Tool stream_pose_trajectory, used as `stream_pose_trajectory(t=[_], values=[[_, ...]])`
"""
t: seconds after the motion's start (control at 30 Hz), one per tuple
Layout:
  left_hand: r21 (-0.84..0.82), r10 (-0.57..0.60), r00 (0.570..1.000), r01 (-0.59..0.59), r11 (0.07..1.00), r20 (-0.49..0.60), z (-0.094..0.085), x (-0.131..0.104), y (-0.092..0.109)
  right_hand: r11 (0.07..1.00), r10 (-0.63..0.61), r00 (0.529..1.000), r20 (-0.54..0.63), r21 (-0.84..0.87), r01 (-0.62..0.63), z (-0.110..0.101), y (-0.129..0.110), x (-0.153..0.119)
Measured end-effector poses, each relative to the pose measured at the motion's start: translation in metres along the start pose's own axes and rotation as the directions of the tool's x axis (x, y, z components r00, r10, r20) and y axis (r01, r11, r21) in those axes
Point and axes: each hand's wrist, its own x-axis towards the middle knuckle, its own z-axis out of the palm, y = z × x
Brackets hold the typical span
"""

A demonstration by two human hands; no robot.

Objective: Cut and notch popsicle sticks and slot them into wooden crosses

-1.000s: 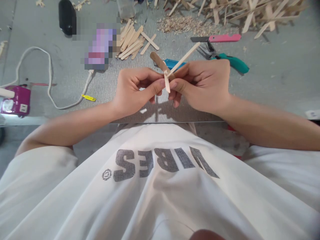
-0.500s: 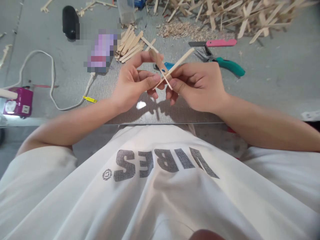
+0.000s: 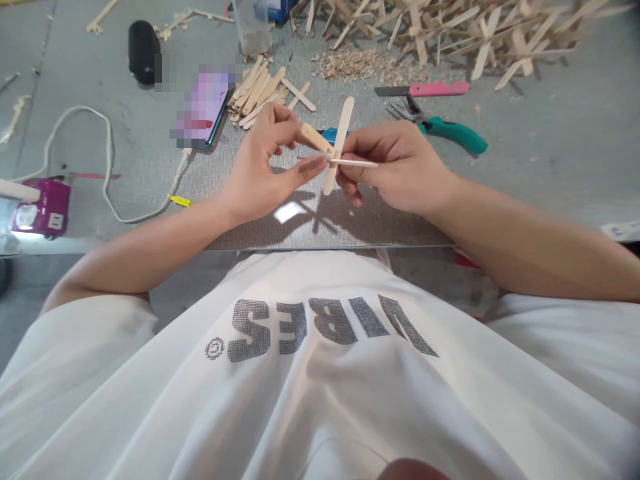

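Several pale wooden sticks joined as a crossed piece are held up between my hands, over the table's near edge. My left hand pinches the piece from the left, its thumb at the crossing point. From the right, my right hand grips it with thumb and fingers; one stick lies across the thumb. The right fingers are partly hidden behind the sticks. A blue object lies on the table behind the piece, partly covered.
Loose sticks lie beyond my left hand, beside a phone on a white cable. Green-handled pliers, a pink-handled blade, wood shavings and a heap of crossed sticks lie farther back.
The crossed piece has turned between my hands; its long stick now stands steeper and another points right. My left fingers have shifted slightly.
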Motion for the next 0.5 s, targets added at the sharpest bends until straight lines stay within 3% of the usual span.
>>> stream_pose_trajectory(t=[0.07,0.17,0.27,0.33,0.4,0.5], values=[[-0.157,-0.036,0.997,0.046,0.987,0.071,-0.001,0.002,0.001,0.999,0.008,0.999,0.043,0.034,-0.009,-0.001,-0.002,0.000],[-0.424,-0.188,0.952,0.277,0.862,0.240,0.000,0.002,0.007,0.996,0.071,0.993,0.095,0.053,-0.076,-0.004,-0.002,0.000],[-0.473,-0.297,0.842,0.507,0.721,0.450,0.000,0.001,0.011,0.993,0.115,0.986,0.119,0.023,-0.119,-0.003,0.000,0.001],[-0.461,-0.320,0.780,0.590,0.663,0.538,0.000,-0.001,0.011,0.993,0.121,0.986,0.117,0.003,-0.122,-0.001,0.001,0.001],[-0.493,-0.289,0.788,0.578,0.650,0.544,0.002,-0.003,0.009,0.993,0.118,0.988,0.100,0.003,-0.119,0.003,0.001,0.001],[-0.491,-0.239,0.839,0.492,0.719,0.489,0.005,-0.005,0.008,0.990,0.126,0.988,0.089,0.054,-0.131,0.008,0.002,0.000]])
